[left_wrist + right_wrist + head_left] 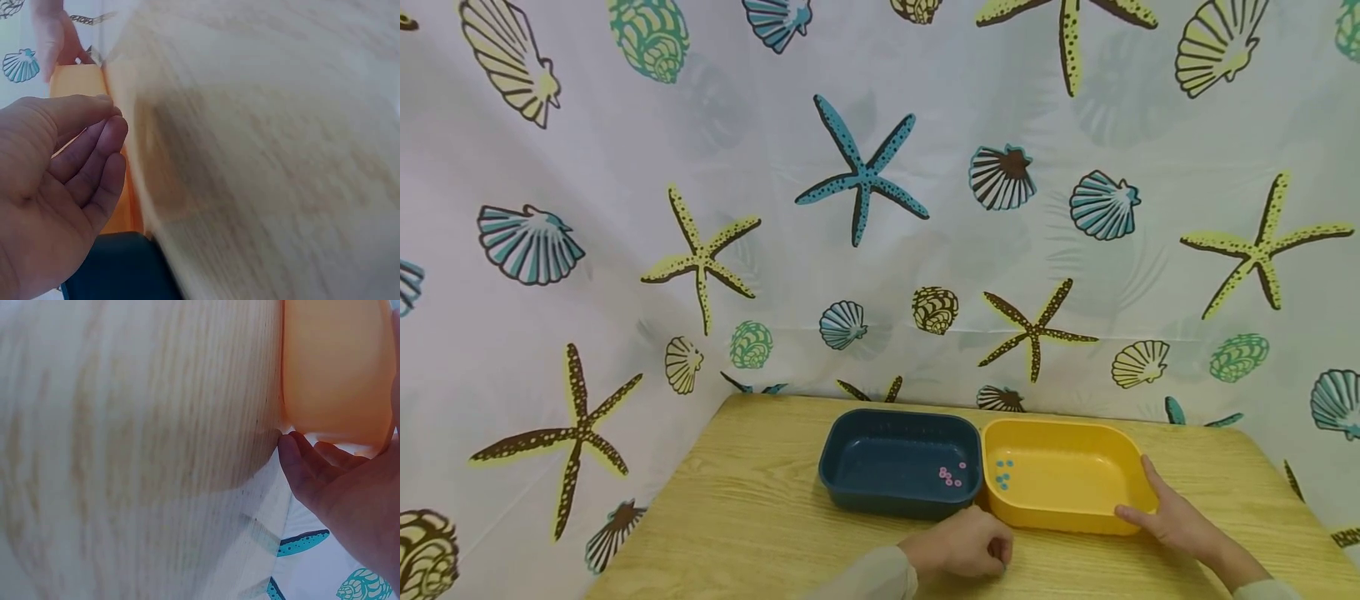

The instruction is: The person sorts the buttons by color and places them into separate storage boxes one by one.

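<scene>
In the head view my left hand (961,543) is over the table in front of the two tubs, fingers curled in. A tiny blue ring (1003,570) shows at its fingertips, pinched there; the left wrist view hides it behind the thumb and fingers. My right hand (1180,521) holds the yellow tub (1067,521) by its right front corner, thumb at the front rim and fingers along the right end. Several small blue rings (1004,478) lie inside that tub at its left. In the dark blue tub (895,505), several small pink rings (948,476) lie toward the right.
Both tubs stand side by side on a wood-grain table (737,492), their adjoining ends close together. Behind and to the left hangs a white curtain (925,258) printed with starfish and shells. Its lower edge meets the table's back.
</scene>
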A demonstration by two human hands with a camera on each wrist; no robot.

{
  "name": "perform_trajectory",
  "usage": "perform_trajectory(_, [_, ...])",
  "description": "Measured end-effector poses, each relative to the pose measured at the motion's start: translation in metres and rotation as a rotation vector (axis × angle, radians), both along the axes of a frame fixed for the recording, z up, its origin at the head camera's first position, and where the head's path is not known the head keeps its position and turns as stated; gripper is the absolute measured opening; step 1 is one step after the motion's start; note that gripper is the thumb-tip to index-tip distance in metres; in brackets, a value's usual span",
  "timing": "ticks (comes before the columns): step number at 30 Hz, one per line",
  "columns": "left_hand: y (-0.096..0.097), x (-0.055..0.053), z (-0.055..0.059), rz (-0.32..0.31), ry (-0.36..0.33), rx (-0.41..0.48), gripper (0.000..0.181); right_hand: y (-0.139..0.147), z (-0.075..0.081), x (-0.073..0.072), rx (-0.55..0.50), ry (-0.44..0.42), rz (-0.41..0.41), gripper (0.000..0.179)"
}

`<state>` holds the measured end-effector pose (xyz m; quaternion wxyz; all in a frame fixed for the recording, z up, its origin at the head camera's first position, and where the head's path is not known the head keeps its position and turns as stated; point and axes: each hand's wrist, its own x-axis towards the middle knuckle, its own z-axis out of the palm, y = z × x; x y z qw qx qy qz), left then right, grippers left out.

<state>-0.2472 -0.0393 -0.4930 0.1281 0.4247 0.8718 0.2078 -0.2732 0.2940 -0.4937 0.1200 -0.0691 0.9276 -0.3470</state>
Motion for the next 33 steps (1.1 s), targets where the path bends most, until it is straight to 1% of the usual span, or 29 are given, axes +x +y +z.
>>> perform_trajectory(2, [-0.002, 0.000, 0.002, 0.011, -0.024, 0.022, 0.008, 0.000, 0.000, 0.000, 0.001, -0.003, -0.001, 0.109])
perform_trajectory(7, [-0.008, 0.000, 0.009, 0.010, -0.048, 0.073, 0.009, 0.000, -0.001, -0.001, -0.001, 0.005, 0.001, 0.109])
perform_trajectory(12, [-0.013, -0.004, 0.020, 0.032, -0.134, 0.139, 0.007, 0.000, -0.004, -0.001, -0.001, 0.014, 0.005, 0.108])
perform_trajectory(14, [-0.015, -0.006, 0.025, 0.051, -0.151, 0.164, 0.007, 0.000, -0.004, -0.001, 0.002, 0.019, 0.007, 0.108])
perform_trajectory(19, [-0.015, -0.011, 0.035, 0.079, -0.136, 0.202, 0.007, 0.002, -0.003, -0.001, 0.013, 0.039, 0.009, 0.108])
perform_trajectory(23, [-0.013, -0.014, 0.042, 0.107, -0.135, 0.222, 0.009, 0.002, -0.003, -0.003, 0.014, 0.018, 0.002, 0.108])
perform_trajectory(26, [-0.010, -0.016, 0.045, 0.139, -0.147, 0.246, 0.010, 0.002, -0.004, -0.004, 0.008, -0.001, -0.003, 0.108])
perform_trajectory(28, [-0.007, -0.018, 0.047, 0.167, -0.134, 0.241, 0.010, 0.002, -0.004, -0.003, 0.008, -0.001, -0.003, 0.108])
perform_trajectory(31, [-0.003, -0.023, 0.049, 0.209, -0.139, 0.241, 0.010, 0.002, -0.004, -0.002, 0.006, 0.003, 0.000, 0.108])
perform_trajectory(33, [-0.001, -0.027, 0.051, 0.221, -0.140, 0.250, 0.010, 0.001, -0.003, -0.001, 0.005, 0.007, 0.001, 0.108])
